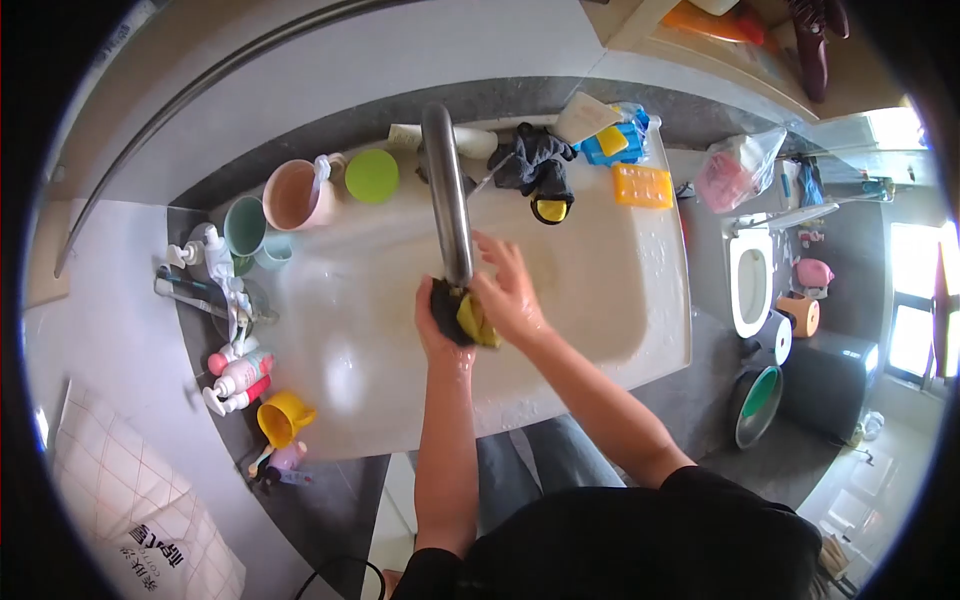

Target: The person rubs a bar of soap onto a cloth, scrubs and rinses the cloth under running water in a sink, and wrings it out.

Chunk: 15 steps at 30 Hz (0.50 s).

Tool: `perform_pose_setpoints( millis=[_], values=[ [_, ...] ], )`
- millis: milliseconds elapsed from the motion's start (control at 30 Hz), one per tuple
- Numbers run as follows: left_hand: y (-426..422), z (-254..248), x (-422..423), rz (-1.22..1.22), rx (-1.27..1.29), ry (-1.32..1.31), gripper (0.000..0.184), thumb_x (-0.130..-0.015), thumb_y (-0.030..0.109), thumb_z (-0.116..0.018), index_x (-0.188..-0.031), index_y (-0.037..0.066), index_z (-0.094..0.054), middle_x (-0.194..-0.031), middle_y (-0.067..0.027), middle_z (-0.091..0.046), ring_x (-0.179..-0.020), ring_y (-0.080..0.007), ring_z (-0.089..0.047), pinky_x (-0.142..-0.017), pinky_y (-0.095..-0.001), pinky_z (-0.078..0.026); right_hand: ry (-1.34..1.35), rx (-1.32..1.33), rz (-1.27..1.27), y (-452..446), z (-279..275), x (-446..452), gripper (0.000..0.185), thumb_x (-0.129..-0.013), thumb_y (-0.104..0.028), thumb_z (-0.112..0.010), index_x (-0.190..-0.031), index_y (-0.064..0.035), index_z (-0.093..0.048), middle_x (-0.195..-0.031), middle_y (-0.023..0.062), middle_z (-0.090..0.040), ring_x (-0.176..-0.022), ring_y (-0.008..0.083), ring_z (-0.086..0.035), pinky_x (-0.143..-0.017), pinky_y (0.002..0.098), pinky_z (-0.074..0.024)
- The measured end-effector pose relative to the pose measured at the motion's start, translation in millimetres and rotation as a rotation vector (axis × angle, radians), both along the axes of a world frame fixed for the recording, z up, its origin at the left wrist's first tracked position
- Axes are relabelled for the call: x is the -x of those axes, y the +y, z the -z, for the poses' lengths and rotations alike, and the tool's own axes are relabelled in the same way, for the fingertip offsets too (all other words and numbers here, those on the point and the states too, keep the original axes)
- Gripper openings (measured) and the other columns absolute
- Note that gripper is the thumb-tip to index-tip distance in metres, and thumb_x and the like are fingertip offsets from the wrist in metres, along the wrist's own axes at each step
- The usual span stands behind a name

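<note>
Both hands are at a black-and-yellow cloth item [477, 322], bunched up and wet-looking, just under the spout of the metal faucet [447, 190]. My left hand [440, 335] is closed round its dark side from below. My right hand [512, 300] presses on the yellow part, thumb side in and some fingers raised. Water drops shine on the left wrist. Both hands are over the white sink basin [590, 290]. On its back ledge lies a dark grey cloth item [535, 165] with a yellow patch at its near end.
Cups, a pink tub [290, 195] and a green round lid [372, 176] line the back left. Pump bottles [243, 372] and a yellow mug [285, 418] stand at the left. An orange soap tray [642, 187] sits at the back right corner. Beyond is a toilet [750, 280].
</note>
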<state>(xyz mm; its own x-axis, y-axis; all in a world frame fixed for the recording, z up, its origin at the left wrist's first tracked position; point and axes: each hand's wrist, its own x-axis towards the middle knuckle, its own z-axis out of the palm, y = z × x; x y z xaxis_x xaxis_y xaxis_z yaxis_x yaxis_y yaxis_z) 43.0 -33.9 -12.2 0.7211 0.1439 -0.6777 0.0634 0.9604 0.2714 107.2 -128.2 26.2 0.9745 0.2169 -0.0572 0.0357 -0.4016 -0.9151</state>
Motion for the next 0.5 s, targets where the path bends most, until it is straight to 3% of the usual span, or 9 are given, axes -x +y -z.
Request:
perform_pose_setpoints(
  millis=[33,67,100,200,233,267,367,467,500],
  values=[
    [-1.8,-8.2,-5.7,-0.072,-0.033,-0.019,0.038,-0.101,0.046,-0.057,-0.101,0.01,-0.068,-0.095,-0.0068,-0.071,-0.086,-0.0231,-0.07,-0.076,-0.0395,-0.059,0.003,0.0,-0.001,2.5,-0.7,10.9,0.046,-0.103,-0.035,-0.064,-0.138,-0.0052,-0.061,-0.118,0.0135,-0.065,-0.112,0.0227,-0.062,-0.1,0.0353,-0.049],
    [-1.4,-11.0,-14.4,-0.146,-0.073,-0.046,0.038,-0.101,0.044,-0.055,-0.104,0.009,-0.069,-0.102,-0.0074,-0.072,-0.095,-0.0224,-0.07,-0.086,-0.0398,-0.058,0.425,-0.32,0.104,7.6,-0.7,14.9,0.051,-0.102,-0.037,-0.065,-0.142,-0.0065,-0.057,-0.123,0.0128,-0.063,-0.115,0.0231,-0.061,-0.104,0.0358,-0.0474],
    [-5.5,6.4,-16.7,-0.172,-0.245,0.002,0.029,-0.098,0.035,-0.065,-0.101,0.006,-0.066,-0.103,-0.0062,-0.07,-0.098,-0.0201,-0.068,-0.088,-0.0317,-0.051,0.855,-0.638,0.209,11.3,-0.7,17.1,0.057,-0.102,-0.04,-0.066,-0.147,-0.0078,-0.053,-0.128,0.0122,-0.061,-0.118,0.0236,-0.059,-0.107,0.0363,-0.0459],
    [-34.1,-16.8,-11.6,0.169,-1.269,0.122,0.031,-0.103,0.027,-0.054,-0.118,0.002,-0.061,-0.112,-0.0172,-0.066,-0.102,-0.0321,-0.065,-0.092,-0.0438,-0.05,1.021,-0.929,0.231,7.3,1.4,2.6,0.058,-0.102,-0.044,-0.065,-0.145,-0.0061,-0.054,-0.124,0.008,-0.065,-0.112,0.0188,-0.063,-0.099,0.0344,-0.0503],
    [-23.8,-13.6,-10.2,0.347,-1.45,0.071,0.045,-0.106,0.03,-0.045,-0.138,-0.001,-0.053,-0.135,-0.0242,-0.059,-0.131,-0.0427,-0.053,-0.111,-0.0549,-0.038,1.091,-1.079,0.239,7.1,0.9,-1.8,0.058,-0.103,-0.045,-0.064,-0.144,-0.0053,-0.054,-0.122,0.0059,-0.067,-0.108,0.0164,-0.064,-0.095,0.0335,-0.0526],
    [-20.5,-11.4,-12.1,0.349,-1.457,0.058,0.045,-0.106,0.03,-0.045,-0.138,-0.001,-0.053,-0.135,-0.0242,-0.059,-0.131,-0.0427,-0.053,-0.111,-0.0549,-0.038,1.08,-1.088,0.24,8.1,-0.3,-5.0,0.058,-0.103,-0.045,-0.064,-0.144,-0.0053,-0.054,-0.122,0.0059,-0.067,-0.108,0.0164,-0.064,-0.095,0.0335,-0.0526],
    [-12.3,-17.3,-16.0,0.438,-1.725,0.168,0.064,-0.107,0.038,-0.039,-0.158,0.0,-0.037,-0.17,-0.0215,-0.023,-0.16,-0.0451,-0.01,-0.126,-0.0638,0.002,1.036,-0.978,0.096,5.4,-1.5,-6.4,0.05,-0.102,-0.046,-0.065,-0.128,-0.0033,-0.063,-0.111,0.006,-0.068,-0.102,0.0152,-0.064,-0.09,0.0332,-0.0534],
    [-0.1,-26.5,-29.4,0.75,-1.804,0.369,0.056,-0.106,0.033,-0.046,-0.151,0.001,-0.049,-0.166,-0.0225,-0.033,-0.156,-0.0451,-0.023,-0.127,-0.0592,-0.012,1.05,-0.605,0.159,4.6,3.6,-3.8,0.054,-0.098,-0.05,-0.068,-0.116,0.0004,-0.067,-0.103,0.0093,-0.068,-0.088,0.0175,-0.066,-0.075,0.0354,-0.054],
    [12.9,-18.0,-30.4,0.825,-1.585,0.148,0.047,-0.109,0.033,-0.043,-0.138,0.0,-0.059,-0.144,-0.0198,-0.06,-0.135,-0.0362,-0.054,-0.116,-0.0498,-0.037,1.045,-0.613,0.168,6.5,5.6,-2.1,0.054,-0.098,-0.05,-0.068,-0.116,0.0004,-0.067,-0.103,0.0093,-0.068,-0.088,0.0175,-0.066,-0.075,0.0354,-0.054]
  ],
)
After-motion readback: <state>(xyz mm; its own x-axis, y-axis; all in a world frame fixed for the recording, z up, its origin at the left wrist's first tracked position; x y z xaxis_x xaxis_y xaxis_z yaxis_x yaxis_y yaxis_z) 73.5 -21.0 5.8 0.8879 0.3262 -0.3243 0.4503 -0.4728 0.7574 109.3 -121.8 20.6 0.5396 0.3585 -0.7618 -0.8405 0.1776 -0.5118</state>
